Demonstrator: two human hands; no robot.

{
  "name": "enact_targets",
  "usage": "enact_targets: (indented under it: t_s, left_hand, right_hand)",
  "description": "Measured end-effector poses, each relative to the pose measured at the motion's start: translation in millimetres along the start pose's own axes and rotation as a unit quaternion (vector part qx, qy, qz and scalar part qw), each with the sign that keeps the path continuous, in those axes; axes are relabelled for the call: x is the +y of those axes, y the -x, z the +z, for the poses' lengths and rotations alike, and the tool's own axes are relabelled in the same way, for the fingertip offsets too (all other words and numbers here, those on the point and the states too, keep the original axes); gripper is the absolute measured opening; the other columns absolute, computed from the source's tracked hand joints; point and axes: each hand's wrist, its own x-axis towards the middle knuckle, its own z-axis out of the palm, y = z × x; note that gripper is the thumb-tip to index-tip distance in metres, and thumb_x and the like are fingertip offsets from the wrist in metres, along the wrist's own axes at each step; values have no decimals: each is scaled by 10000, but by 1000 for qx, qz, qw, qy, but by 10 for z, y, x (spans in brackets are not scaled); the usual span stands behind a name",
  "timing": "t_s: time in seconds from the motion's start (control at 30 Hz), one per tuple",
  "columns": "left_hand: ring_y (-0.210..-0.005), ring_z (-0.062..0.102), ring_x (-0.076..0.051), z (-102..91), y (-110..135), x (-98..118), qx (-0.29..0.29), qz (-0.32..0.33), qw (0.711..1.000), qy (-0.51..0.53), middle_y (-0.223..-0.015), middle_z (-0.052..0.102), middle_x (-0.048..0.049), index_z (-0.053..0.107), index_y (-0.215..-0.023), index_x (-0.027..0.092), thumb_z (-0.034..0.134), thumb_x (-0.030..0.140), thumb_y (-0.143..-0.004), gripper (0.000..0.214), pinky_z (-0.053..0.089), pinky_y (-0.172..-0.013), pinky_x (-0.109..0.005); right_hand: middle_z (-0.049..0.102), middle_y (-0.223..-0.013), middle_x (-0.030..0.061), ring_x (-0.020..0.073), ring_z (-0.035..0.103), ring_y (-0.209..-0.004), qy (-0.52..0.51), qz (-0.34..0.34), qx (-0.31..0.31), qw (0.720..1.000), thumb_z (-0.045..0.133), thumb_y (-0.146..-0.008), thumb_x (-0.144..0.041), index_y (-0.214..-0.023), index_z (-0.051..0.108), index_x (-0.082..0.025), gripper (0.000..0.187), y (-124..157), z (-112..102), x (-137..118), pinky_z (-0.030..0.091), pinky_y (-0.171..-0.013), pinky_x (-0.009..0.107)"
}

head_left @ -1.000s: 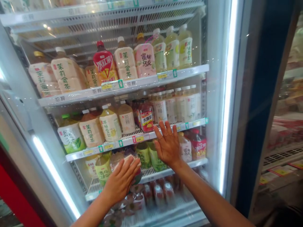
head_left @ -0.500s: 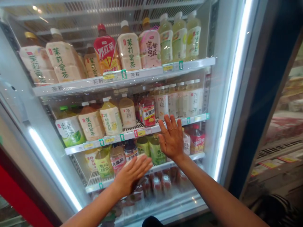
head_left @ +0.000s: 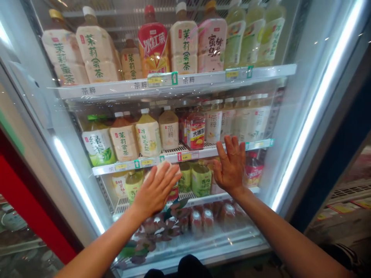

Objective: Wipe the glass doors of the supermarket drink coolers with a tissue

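Note:
My left hand [head_left: 156, 189] lies flat over a white cloth [head_left: 148, 174], pressing it to the clear glass door [head_left: 220, 239] of a drinks cooler. Edges of the cloth show around my fingers; the rest is hidden under the hand. My right hand [head_left: 230, 166] is farther right with its palm against the glass, fingers up and thumb apart, holding nothing. Behind the glass, bottled drinks stand on wire shelves, among them a green bottle [head_left: 201, 180] between my hands and a small red bottle [head_left: 195, 133] above them.
Bright light strips [head_left: 78, 185] run down both sides of the cooler. Leaf-like decals [head_left: 149, 231] mark the lower glass. A red panel [head_left: 31, 204] borders the left side, and another display shelf [head_left: 344, 193] stands at right. My dark-clothed knees show at the bottom.
My left hand has slid upward on the glass with the cloth. The view has shifted, so the cooler appears larger; my right hand keeps its palm on the glass.

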Motion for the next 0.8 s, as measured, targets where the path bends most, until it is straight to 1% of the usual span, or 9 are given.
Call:
enact_targets:
  t_s: [0.1,0.17,0.27,0.33,0.43,0.57,0.63,0.73,0.8]
  left_hand:
    - [-1590,151,-253,42,310,108,2,37,999,14,-1694,208,-17,431,-1546,190,512,252,-950,604,82,-1336,-442]
    - [-1592,139,-251,-57,223,-207,1,19,1000,23,-1695,210,-19,376,-1572,184,515,260,-957,635,79,-1335,-448]
    - [-1599,71,-261,-267,-94,-825,34,-76,996,9,-1698,199,-35,264,-1614,187,525,298,-969,704,66,-1333,-483]
    - [-1601,47,-261,-330,-172,-972,58,-130,990,-4,-1698,199,-43,224,-1625,189,524,290,-969,729,70,-1332,-492]
    - [-1597,59,-285,-241,84,-642,51,-154,987,-2,-1693,207,-62,214,-1626,157,539,287,-956,756,72,-1332,-500]
    - [-1592,139,-269,-79,429,-149,43,-103,994,14,-1673,256,-24,275,-1610,160,557,289,-938,740,91,-1336,-459]
    - [-1591,151,-264,-116,282,-259,42,-99,994,30,-1680,239,-5,276,-1612,210,554,265,-934,735,115,-1332,-468]
    - [-1599,87,-277,-227,-229,-626,52,-130,990,26,-1703,192,-15,234,-1624,258,538,264,-950,740,140,-1319,-525]
    - [-1602,41,-296,-228,-489,-661,55,-142,988,13,-1714,178,-41,240,-1624,237,539,293,-955,735,123,-1317,-544]
  right_hand:
    - [185,-1726,33,324,211,-1580,-4,-9,6,1000,426,-1031,-275,-1657,168,-297,678,4,1,9,200,-1284,581]
    - [159,-1730,35,321,182,-1588,-8,-17,8,1000,417,-1034,-289,-1655,183,-269,664,4,5,13,194,-1278,603]
    - [174,-1726,38,307,179,-1589,-7,-24,15,1000,411,-1038,-306,-1653,198,-267,652,4,22,21,187,-1285,580]
    - [206,-1717,31,283,192,-1586,-7,-26,28,999,419,-1038,-311,-1648,229,-283,640,5,36,27,168,-1300,510]
    - [218,-1711,25,273,198,-1585,-9,-28,36,999,436,-1030,-310,-1644,247,-286,643,6,48,34,158,-1305,482]
    - [178,-1724,27,298,175,-1592,-16,-28,22,999,447,-1010,-282,-1647,220,-277,676,4,40,30,174,-1287,584]
    - [176,-1725,23,302,175,-1592,-15,-25,20,999,454,-999,-259,-1647,214,-281,691,3,34,23,180,-1281,600]
    - [183,-1723,28,317,193,-1586,-8,-21,22,1000,457,-987,-245,-1648,208,-287,707,1,28,11,200,-1272,619]
    - [189,-1723,38,328,202,-1582,-6,-20,19,1000,459,-983,-238,-1649,201,-290,716,-2,23,4,219,-1264,631]
